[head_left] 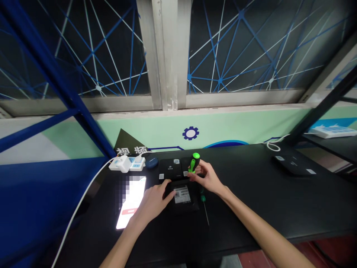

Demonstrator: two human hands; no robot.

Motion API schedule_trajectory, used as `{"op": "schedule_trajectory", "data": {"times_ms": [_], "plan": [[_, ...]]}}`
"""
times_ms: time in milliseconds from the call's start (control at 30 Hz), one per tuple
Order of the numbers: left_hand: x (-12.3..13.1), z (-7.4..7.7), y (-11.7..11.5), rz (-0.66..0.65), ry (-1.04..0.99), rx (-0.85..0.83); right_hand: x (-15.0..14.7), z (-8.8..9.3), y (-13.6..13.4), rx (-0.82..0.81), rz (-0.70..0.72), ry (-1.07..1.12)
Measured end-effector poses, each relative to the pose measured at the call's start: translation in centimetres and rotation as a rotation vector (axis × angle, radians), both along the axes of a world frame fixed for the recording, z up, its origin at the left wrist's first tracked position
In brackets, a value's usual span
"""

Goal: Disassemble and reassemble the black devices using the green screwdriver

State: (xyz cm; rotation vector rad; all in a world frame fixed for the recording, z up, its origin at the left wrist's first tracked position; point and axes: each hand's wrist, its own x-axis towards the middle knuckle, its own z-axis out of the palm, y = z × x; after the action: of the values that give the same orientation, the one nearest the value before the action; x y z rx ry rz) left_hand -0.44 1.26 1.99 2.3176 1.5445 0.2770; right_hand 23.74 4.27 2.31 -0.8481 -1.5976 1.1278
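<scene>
My right hand (208, 176) is closed around a green and black screwdriver (195, 162), held upright with its handle end up. The tip is hidden behind my fingers and the dark box. In front of it lies a black box-shaped device (182, 196) with a white label facing up. My left hand (156, 199) rests at that device's left edge, fingers stretched out and thumb near the label. Just right of the device, a second screwdriver (203, 199) with a dark green handle lies on the table, its thin shaft towards me.
Behind the device lies a flat black box (169, 168) with small stickers. A lit phone (132, 201) is left of my left hand. A white power strip (138, 163) and a dark blue round object (152, 162) stand at the back left. Another black device (294, 165) lies far right.
</scene>
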Motion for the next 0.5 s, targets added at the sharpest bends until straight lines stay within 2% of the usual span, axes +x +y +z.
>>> {"op": "schedule_trajectory", "data": {"times_ms": [333, 500], "plan": [[-0.02, 0.24, -0.02, -0.007, -0.009, 0.002, -0.5, -0.38, -0.22, 0.059, -0.045, -0.014], [-0.05, 0.19, -0.02, -0.006, -0.015, 0.007, -0.23, 0.08, -0.3, 0.009, 0.021, 0.04]]}}
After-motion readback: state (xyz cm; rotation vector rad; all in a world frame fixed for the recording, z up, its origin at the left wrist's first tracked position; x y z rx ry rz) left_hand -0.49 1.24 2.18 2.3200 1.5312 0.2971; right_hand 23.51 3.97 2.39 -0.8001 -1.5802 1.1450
